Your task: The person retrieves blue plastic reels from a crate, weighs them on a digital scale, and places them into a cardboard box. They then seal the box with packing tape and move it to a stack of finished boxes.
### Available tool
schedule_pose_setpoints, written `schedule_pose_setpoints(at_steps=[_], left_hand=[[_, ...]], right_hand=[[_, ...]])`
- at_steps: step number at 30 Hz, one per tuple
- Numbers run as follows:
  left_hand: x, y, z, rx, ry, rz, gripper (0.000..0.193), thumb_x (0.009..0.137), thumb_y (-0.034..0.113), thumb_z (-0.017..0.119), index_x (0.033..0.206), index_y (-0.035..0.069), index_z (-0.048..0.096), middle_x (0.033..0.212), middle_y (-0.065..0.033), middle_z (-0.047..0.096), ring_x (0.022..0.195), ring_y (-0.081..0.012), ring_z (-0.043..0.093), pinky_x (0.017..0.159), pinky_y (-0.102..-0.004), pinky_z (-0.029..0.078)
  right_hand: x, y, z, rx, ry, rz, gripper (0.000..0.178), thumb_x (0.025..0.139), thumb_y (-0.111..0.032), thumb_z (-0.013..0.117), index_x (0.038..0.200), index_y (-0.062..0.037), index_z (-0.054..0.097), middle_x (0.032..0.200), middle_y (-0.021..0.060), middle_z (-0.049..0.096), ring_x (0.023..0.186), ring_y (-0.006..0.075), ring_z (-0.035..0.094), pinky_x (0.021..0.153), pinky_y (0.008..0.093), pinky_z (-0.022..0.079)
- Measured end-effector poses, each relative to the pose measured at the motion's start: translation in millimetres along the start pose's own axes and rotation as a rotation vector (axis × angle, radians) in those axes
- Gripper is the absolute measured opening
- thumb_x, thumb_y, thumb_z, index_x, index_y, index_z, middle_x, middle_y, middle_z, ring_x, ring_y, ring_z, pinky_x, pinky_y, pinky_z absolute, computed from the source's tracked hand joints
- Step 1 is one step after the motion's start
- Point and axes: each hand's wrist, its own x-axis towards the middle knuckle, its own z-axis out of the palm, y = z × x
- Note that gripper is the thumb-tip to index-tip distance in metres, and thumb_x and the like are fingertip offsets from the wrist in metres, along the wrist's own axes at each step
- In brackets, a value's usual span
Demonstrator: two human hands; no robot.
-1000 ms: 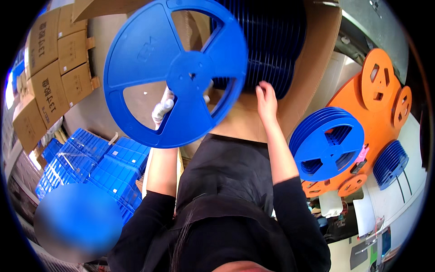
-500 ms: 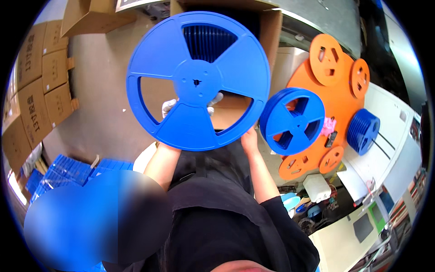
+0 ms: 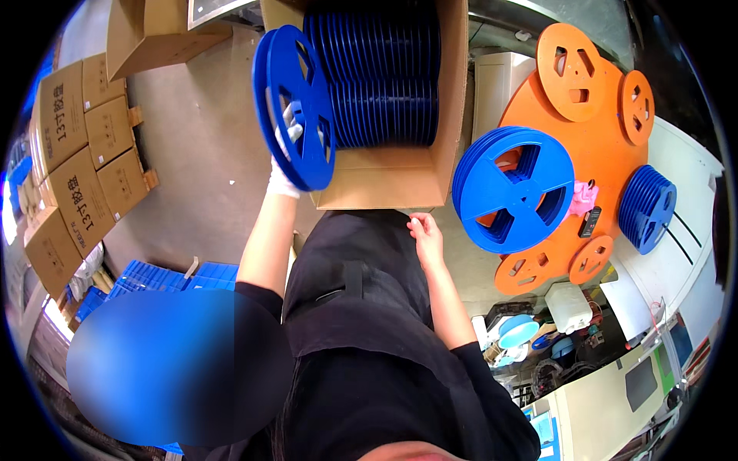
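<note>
A blue plastic reel [image 3: 311,115], tilted nearly edge-on, hangs over the left side of an open cardboard box [image 3: 377,188]. My left hand [image 3: 286,157], in a white glove, grips it, with fingers reaching between its two flanges and showing through the openings. Inside the box stand two rows of blue reels [image 3: 384,114], packed on edge. My bare right hand [image 3: 427,237] is at the near edge of the box, its fingers curled together. Whether something thin is pinched in them cannot be made out.
To the right, a stack of blue reels [image 3: 484,177] stands by a round orange table [image 3: 603,161] bearing orange discs, a pink item and a small black device. More blue reels [image 3: 647,209] sit beyond it. Stacked cartons [image 3: 77,184] and blue bundles [image 3: 146,278] are on the left.
The blue reel has moved left and turned from face-on to nearly edge-on, uncovering the box and its rows of reels. My right hand shows fully, apart from the reel.
</note>
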Motion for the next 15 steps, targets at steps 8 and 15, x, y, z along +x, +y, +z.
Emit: schedule_pose_setpoints(at_steps=[8, 15], left_hand=[[84.1, -33.2, -25.3, -0.005, 0.368, 0.122, 0.027, 0.088, 0.007, 0.055, 0.115, 0.010, 0.058, 0.087, -0.0030, 0.065, 0.068, -0.0155, 0.062, 0.055, -0.0256, 0.052], [110.6, -24.2, -22.4, 0.004, 0.332, -0.040, 0.029, 0.080, 0.014, 0.062, 0.109, 0.010, 0.061, 0.086, -0.0044, 0.066, 0.070, -0.0207, 0.062, 0.062, -0.0347, 0.055]], right_hand=[[8.6, 24.0, -28.3, 0.054, 0.066, 0.050, 0.019, 0.093, -0.016, 0.060, 0.107, -0.0041, 0.061, 0.094, 0.0011, 0.063, 0.087, 0.0092, 0.058, 0.082, 0.0257, 0.047], [14.6, 25.0, -26.4, 0.061, 0.038, 0.088, 0.020, 0.093, -0.017, 0.058, 0.108, -0.0042, 0.061, 0.094, 0.0024, 0.064, 0.086, 0.0104, 0.059, 0.082, 0.0264, 0.047]])
